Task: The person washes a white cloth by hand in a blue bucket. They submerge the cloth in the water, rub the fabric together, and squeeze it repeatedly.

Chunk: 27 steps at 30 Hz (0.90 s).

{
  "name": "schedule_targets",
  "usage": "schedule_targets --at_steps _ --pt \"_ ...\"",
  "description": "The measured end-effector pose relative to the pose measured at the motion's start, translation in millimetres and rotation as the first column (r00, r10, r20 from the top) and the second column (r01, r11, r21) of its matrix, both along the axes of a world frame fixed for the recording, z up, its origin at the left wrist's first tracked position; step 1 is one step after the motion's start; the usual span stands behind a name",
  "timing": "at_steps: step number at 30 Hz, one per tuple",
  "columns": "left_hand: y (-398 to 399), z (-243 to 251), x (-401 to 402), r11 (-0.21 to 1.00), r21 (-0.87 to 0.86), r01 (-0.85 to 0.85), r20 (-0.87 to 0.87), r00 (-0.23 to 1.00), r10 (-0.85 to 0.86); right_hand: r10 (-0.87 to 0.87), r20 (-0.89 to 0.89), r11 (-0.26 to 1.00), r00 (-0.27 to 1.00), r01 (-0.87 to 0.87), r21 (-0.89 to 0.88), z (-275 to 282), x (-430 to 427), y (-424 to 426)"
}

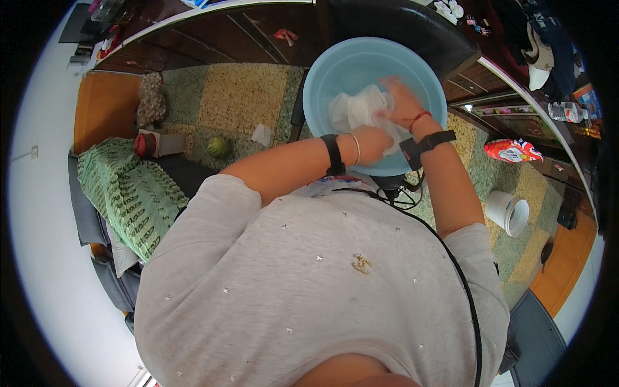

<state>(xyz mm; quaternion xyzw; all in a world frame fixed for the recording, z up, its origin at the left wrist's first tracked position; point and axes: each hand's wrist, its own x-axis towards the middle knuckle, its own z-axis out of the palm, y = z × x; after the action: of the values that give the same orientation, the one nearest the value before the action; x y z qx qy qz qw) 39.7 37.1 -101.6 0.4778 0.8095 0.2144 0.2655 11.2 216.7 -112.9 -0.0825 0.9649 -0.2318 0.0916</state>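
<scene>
A round light-blue plastic basin (pixel 321 72) stands before me, with a wet white cloth (pixel 355 109) bunched in it. Over the basin's near side, my left hand (pixel 372 144) has its fingers closed on the near part of the cloth. My right hand (pixel 400 102), blurred, is at the cloth's right side with its fingers spread; whether it pinches any of the fabric cannot be told. Whether water lies in the basin is not plain.
Beyond the basin is a black padded chair (pixel 401 29). On the tiled floor are a white bucket (pixel 517 216), a red packet (pixel 512 151) and a watermelon (pixel 218 147). A black cable (pixel 459 263) runs down my shirt. Green patterned fabric (pixel 125 188) lies at left.
</scene>
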Motion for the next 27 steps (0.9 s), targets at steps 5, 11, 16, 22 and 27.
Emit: schedule_targets --at_steps 5,11,16,22,27 --pt "-33 10 -38 0.984 0.124 0.13 0.354 0.92 -0.166 0.208 0.238 0.977 0.949 -0.213 -0.006 1 29 -6" --pt "-29 35 -47 0.957 -0.22 -0.187 -0.199 0.969 0.143 0.17 0.269 0.981 0.948 -0.187 0.039 -4 57 -15" --pt "-1 27 -32 0.728 -0.686 0.017 0.045 0.999 0.019 0.095 0.385 0.958 0.918 -0.19 0.215 -3 69 -33" --pt "19 8 -48 0.635 -0.772 -0.022 0.065 0.992 0.113 0.134 0.519 0.844 0.844 -0.372 0.387 -21 35 -26" --pt "30 -12 -61 0.568 -0.812 -0.131 0.018 0.968 0.249 -0.104 0.652 0.841 0.751 -0.283 0.46 25 -1 -51"
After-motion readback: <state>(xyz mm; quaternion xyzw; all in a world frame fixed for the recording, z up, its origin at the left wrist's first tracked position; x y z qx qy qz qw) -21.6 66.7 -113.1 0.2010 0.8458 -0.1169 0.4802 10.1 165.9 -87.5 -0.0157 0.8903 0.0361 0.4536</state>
